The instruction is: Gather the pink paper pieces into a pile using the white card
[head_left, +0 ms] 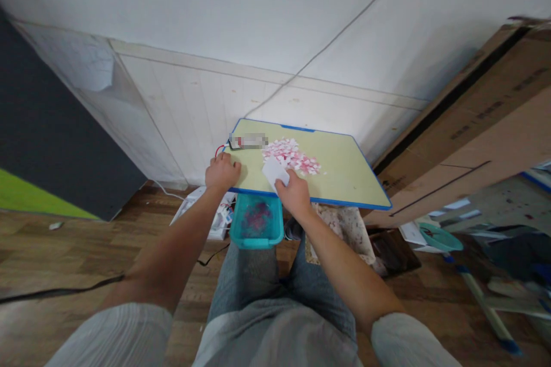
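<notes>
On the pale yellow tabletop (336, 152) with blue edging lies a pile of small pink and white flakes (288, 155). My right hand (296, 194) pinches a flat white card (276, 174) between thumb and fingers. The card is at the near-left side of the pile. My left hand (222, 172) rests on the table's left edge, fingers bent and thumb apart, holding nothing visible. Just beyond it lies a phone-like device (247, 141), partly blurred, with a red cable. Below the front edge, a teal plastic bin (257, 242) contains pink-red bits.
A speckled pale box (344, 229) stands under the table's right part. Tall cardboard boxes (469, 120) lean at the right, and a white wall (215, 17) rises behind. White items with wires (221, 221) sit lower left. A teal basin (441, 237) is further right.
</notes>
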Action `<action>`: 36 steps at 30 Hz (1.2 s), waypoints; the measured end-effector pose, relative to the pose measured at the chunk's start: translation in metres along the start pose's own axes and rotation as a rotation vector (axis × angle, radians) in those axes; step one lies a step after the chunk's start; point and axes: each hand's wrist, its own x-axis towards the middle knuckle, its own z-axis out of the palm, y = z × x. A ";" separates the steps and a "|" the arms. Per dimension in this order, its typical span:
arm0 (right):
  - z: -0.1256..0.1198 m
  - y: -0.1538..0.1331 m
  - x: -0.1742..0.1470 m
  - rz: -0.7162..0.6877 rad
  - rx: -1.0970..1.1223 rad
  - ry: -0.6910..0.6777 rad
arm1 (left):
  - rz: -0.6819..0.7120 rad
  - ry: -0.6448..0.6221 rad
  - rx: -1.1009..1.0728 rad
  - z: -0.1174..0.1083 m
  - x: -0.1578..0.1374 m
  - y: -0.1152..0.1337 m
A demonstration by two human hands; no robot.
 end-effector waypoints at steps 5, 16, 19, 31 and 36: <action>0.004 -0.024 -0.005 0.064 -0.070 -0.058 | 0.018 0.009 0.014 0.003 0.003 0.001; -0.023 0.006 -0.016 0.152 -0.055 -0.003 | 0.020 0.013 0.036 0.000 0.001 0.003; -0.040 0.030 -0.027 0.245 -0.084 0.077 | 0.011 0.000 0.037 -0.001 0.001 0.005; -0.090 0.132 -0.047 0.303 0.184 0.223 | 0.028 0.037 0.018 0.003 0.000 0.000; -0.117 0.158 -0.018 0.213 0.185 0.199 | 0.018 0.037 0.021 0.004 0.001 0.001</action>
